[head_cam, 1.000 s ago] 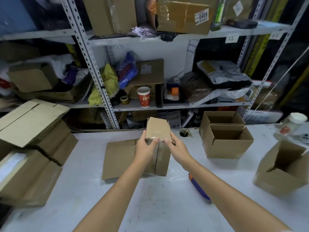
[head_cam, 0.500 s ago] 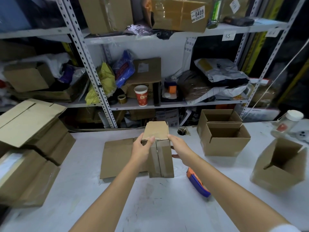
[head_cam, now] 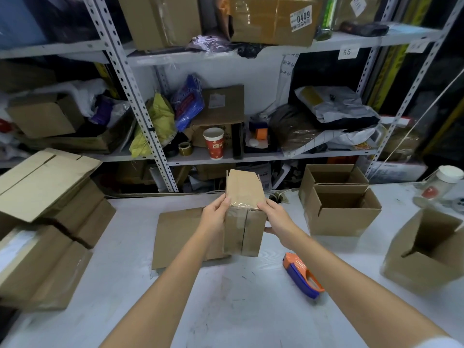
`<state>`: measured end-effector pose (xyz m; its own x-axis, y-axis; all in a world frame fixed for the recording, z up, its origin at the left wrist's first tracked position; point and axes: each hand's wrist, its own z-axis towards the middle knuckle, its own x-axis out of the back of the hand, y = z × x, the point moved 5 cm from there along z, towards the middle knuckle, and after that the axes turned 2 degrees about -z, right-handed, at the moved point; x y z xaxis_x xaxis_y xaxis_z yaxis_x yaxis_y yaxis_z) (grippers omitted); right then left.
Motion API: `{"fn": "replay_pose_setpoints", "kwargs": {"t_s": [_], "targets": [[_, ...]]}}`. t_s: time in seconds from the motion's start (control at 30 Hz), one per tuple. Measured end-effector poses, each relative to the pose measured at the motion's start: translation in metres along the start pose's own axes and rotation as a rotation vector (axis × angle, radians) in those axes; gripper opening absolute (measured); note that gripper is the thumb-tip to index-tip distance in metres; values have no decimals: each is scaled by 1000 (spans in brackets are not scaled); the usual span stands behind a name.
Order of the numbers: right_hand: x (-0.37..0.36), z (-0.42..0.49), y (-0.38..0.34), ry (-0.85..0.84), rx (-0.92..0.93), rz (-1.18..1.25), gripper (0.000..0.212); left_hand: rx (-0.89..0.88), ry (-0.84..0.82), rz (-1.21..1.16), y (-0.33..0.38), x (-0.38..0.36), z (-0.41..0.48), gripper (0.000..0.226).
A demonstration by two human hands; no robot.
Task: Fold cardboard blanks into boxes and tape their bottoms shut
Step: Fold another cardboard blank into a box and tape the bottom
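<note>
A small folded cardboard box (head_cam: pixel 243 229) stands on the white table with its taped bottom seam facing me and clear tape running over its upper edge. My left hand (head_cam: pixel 216 212) grips its left upper edge. On the other side, my right hand (head_cam: pixel 275 218) holds the right edge, thumb underneath along the side. Behind the box lies a flat cardboard blank (head_cam: pixel 178 234). An orange and blue tape dispenser (head_cam: pixel 302 275) lies on the table to the right of the box, apart from both hands.
Two open boxes (head_cam: pixel 339 212) stand at the back right, another open box (head_cam: pixel 426 249) tilts at the far right. Stacks of flat blanks and boxes (head_cam: pixel 42 217) fill the left. A white-lidded jar (head_cam: pixel 442 182) stands at the right. Cluttered metal shelves (head_cam: pixel 155 136) rise behind the table.
The box has been turned upright so its taped bottom faces me. Both hands shifted from its top flap to its upper side edges. The tape dispenser has come into fuller view.
</note>
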<state>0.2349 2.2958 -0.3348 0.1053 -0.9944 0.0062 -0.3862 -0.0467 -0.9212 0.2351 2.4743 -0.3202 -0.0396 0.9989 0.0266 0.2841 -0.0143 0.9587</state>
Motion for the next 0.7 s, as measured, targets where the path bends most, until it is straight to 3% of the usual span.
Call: {"fn": "replay_pose_setpoints", "kwargs": {"t_s": [0.23, 0.37, 0.47, 0.6, 0.7], "targets": [[-18, -4, 4, 26, 98, -11, 28, -162, 112, 248, 15, -8, 5, 30], [-9, -3, 3, 4, 92, 1, 26, -103, -23, 292, 8, -7, 6, 80], [-5, 0, 4, -44, 72, -54, 30, -123, -18, 295, 2, -2, 7, 81], [-8, -2, -1, -140, 66, -174, 47, -139, 31, 298, 7, 5, 3, 70], [-3, 1, -8, -87, 211, -421, 72, -133, 40, 313, 8, 13, 3, 69]]}}
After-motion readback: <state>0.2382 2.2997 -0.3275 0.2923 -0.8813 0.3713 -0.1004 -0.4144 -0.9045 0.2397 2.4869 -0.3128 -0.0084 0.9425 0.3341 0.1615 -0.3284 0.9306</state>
